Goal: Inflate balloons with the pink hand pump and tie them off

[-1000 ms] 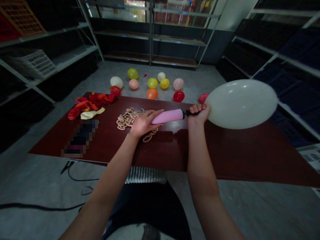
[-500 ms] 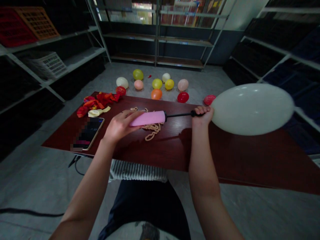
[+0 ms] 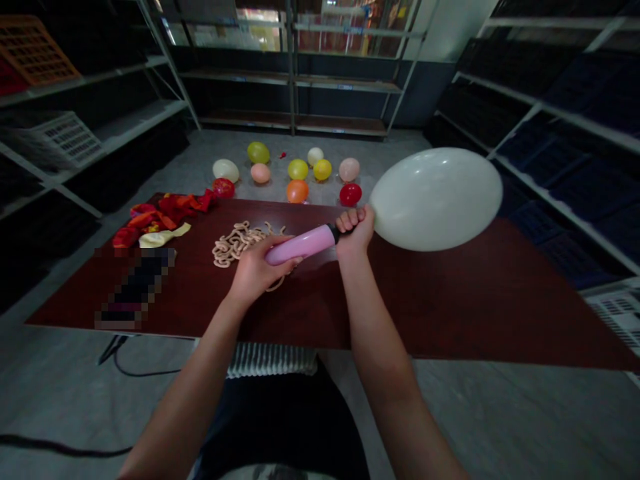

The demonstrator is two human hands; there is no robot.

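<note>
My left hand (image 3: 257, 270) is wrapped round the pink barrel of a balloon pump (image 3: 306, 244), held at a slant above the table. At the pump's black end, my right hand (image 3: 355, 232) is closed, with the neck of a large inflated white balloon (image 3: 437, 200) in the same grip. The neck itself is hidden by the fingers. Little or none of the pump's black rod shows between barrel and right hand. Under and beside my left hand lies a pile of beige cord (image 3: 235, 245) on the table.
The dark red table (image 3: 450, 313) carries uninflated red and orange balloons (image 3: 165, 213), a pale yellow balloon (image 3: 163, 236) and a blurred-out phone (image 3: 140, 287). Several inflated balloons, including an orange one (image 3: 297, 191), lie on the floor beyond. Shelves (image 3: 345, 83) stand around.
My right hand has come in toward the barrel, bringing the white balloon left; the black rod has slid in. The view has shifted right, and more of the cord shows.
</note>
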